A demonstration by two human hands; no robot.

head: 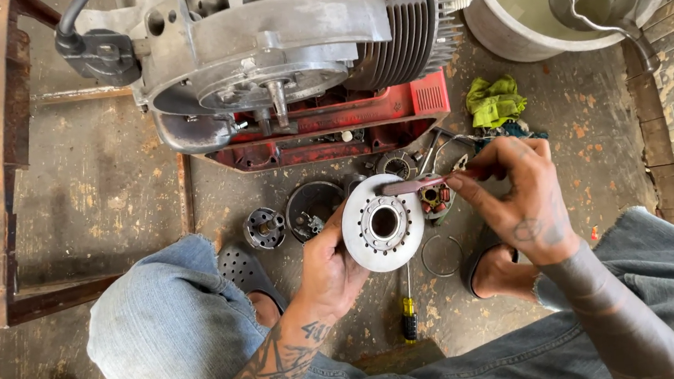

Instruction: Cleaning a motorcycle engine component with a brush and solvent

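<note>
Head view: left hand [330,271] grips the round silver metal flywheel disc [382,223] face-up below the grey finned engine [282,46], steadying it; right hand [518,188] pinches a thin reddish tool [423,183] across its rim.

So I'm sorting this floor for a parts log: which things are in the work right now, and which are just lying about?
In hand:
- round metal disc, held by the left hand
- reddish tool, held by the right hand against the disc

Lying about:
- engine
- yellow-handled screwdriver
- wire ring
- green rag
- bucket
</note>
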